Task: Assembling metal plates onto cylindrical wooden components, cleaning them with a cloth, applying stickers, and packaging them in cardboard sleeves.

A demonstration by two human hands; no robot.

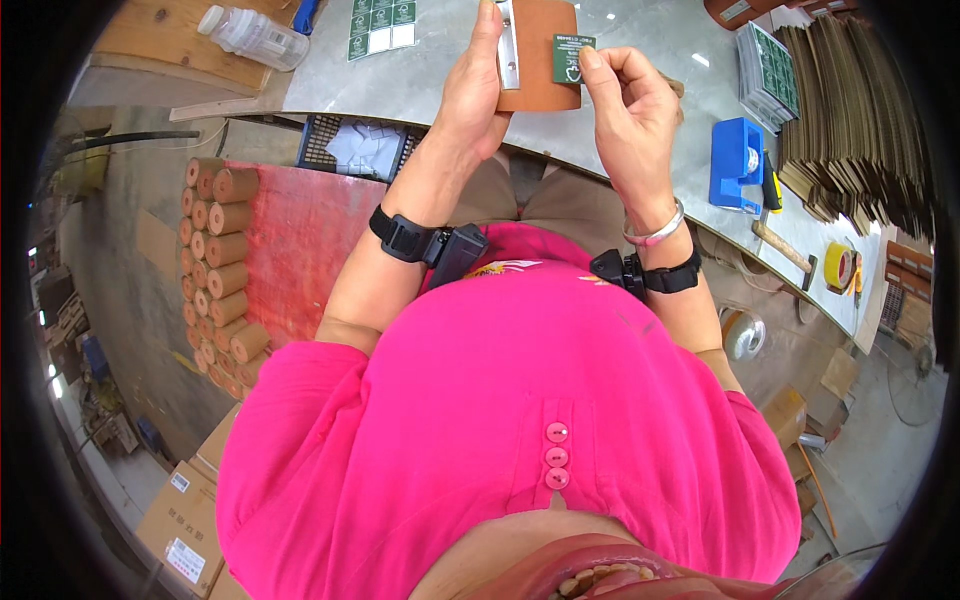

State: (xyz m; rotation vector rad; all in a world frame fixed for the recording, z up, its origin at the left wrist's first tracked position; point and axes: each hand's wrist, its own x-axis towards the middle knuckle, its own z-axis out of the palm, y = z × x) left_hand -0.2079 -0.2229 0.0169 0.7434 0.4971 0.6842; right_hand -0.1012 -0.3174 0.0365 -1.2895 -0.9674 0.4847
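At the top of the head view, my left hand (472,92) grips a reddish-brown roll (535,75) from its left side. The thumb lies along a pale strip on the roll; the other fingers are mostly hidden behind it. My right hand (637,115) pinches the right edge of a small dark green label (568,62) with white print. That label lies against the roll's front face, overlapping its right edge; whether it is stuck down, I cannot tell. Both hands are held over the near edge of the grey worktable (440,75).
A green label sheet (385,28) and clear bottle (255,38) lie left. Rightward are stacked label sheets (768,75), a blue tape dispenser (737,165), a hammer (785,245), yellow tape (840,267) and piled brown cardboard (850,120). Stacked rolls (222,270) and a crate (318,140) sit lower left.
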